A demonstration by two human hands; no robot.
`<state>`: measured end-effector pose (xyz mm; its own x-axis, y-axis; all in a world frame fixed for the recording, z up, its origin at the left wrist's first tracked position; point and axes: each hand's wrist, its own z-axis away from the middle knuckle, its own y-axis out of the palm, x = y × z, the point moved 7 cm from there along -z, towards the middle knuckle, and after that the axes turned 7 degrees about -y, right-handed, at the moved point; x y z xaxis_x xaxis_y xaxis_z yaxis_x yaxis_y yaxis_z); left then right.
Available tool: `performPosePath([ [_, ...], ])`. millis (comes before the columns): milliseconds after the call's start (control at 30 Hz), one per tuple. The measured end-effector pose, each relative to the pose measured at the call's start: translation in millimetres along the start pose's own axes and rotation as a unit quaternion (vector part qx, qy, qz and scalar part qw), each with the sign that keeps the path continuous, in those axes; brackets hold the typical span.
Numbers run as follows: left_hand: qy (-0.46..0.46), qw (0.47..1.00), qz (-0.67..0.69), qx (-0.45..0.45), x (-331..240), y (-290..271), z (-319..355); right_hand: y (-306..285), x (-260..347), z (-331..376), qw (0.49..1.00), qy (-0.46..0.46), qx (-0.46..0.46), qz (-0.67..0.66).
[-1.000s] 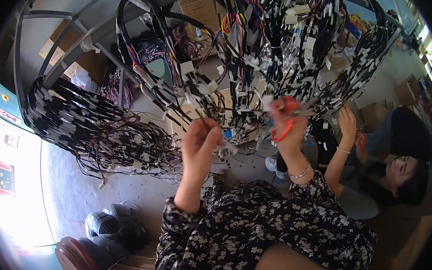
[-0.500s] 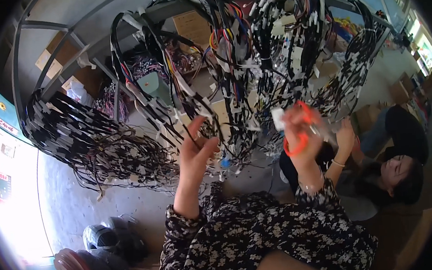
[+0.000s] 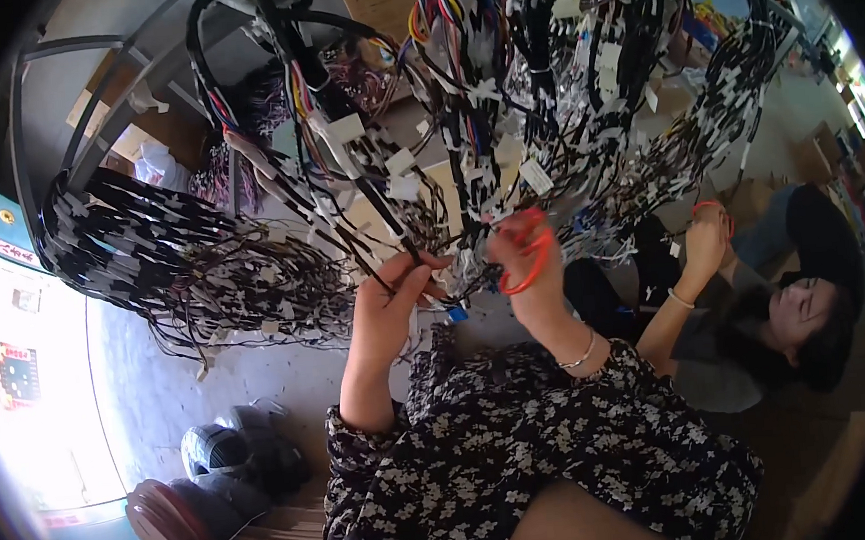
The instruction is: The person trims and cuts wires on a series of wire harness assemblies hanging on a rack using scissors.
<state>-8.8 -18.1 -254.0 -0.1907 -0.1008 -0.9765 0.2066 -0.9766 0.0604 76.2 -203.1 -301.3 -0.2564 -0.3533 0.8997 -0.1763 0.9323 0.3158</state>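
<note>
the left hand point(image 3: 386, 298) is raised into a hanging mass of wire harnesses point(image 3: 463, 137), its grip pinched narrow on a thin black wire point(image 3: 372, 199) whose long axis runs steeply up and to the left from the fingertips into the bundle overhead. the right hand point(image 3: 524, 264) sits just beside it, fingers threaded through the loops of orange-handled scissors point(image 3: 527, 258) and closed on them; the handles face the camera, and the blades seem to point up into the wires, though they are lost among the strands and hard to make out. the harnesses hang from a grey metal rack point(image 3: 120, 101) and spread left in a dark drooping sheaf point(image 3: 161, 259) dotted with white tags. where the pinched wire ends is hidden in the tangle. both forearms come out of sleeves of a dark flowered garment point(image 3: 525, 444). to the right a second person reaches one hand point(image 3: 706, 236) up into the same bundle; what that hand holds cannot be told. a dark wire coil point(image 3: 214, 451) lies on the floor at lower left.
</note>
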Motion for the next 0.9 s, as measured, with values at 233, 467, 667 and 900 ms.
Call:
performPosePath([
  [233, -0.029, 0.999, -0.028, -0.006, 6, 5, 21, 42, -6, 19, 0.981, 0.129, 0.055, -0.131],
  [467, -0.034, 0.943, 0.098, 0.315, -10, 11, 43, 14, 24, -26, 0.988, -0.014, -0.1, -0.121],
  [667, -0.016, 0.955, 0.054, 0.292, -4, 3, 40, -6, 54, -29, 0.982, -0.134, -0.134, -0.03],
  [900, 0.099, 0.99, 0.053, -0.082, 2, -53, 43, -161, 135, -17, 0.922, -0.249, -0.289, 0.055],
])
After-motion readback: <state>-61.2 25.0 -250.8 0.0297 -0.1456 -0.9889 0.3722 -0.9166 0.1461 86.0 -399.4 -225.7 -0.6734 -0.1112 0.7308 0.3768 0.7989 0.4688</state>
